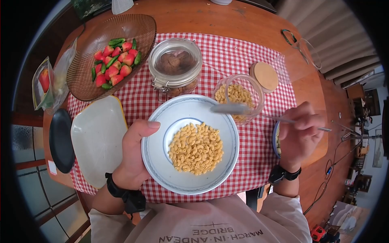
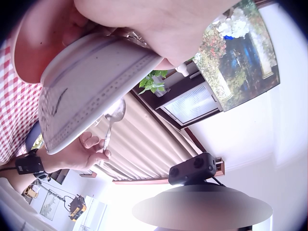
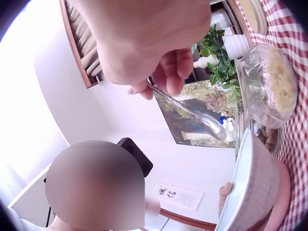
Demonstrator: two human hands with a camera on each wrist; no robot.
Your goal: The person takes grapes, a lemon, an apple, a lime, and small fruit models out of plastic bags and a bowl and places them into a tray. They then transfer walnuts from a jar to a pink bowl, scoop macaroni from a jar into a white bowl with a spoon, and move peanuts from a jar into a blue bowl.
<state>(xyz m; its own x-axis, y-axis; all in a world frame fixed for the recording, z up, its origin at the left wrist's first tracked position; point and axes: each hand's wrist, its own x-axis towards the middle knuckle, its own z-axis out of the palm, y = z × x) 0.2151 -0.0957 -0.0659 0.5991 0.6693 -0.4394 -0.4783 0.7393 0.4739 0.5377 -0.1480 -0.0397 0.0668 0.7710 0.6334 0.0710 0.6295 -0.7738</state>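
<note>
My left hand (image 1: 135,150) grips the left side of a white bowl (image 1: 156,166) with blue rings, thumb over its rim. Small elbow macaroni (image 1: 196,149) lies in a heap inside the bowl. My right hand (image 1: 302,131) pinches a metal spoon (image 1: 230,108) by its handle. The spoon's head hangs over the bowl's far right rim, overlapping the plastic jar of macaroni (image 1: 239,95) in the head view. In the right wrist view the spoon (image 3: 211,126) slants down from the fingers, and no macaroni shows on it.
A clip-top glass jar (image 1: 175,67) with brown contents stands beyond the bowl. A wooden lid (image 1: 265,77) lies by the plastic jar. Leftward are a white tray (image 1: 97,139), a black plate (image 1: 61,139) and a basket (image 1: 81,83) of red and green produce. A blue-rimmed dish (image 1: 276,137) sits behind my right hand.
</note>
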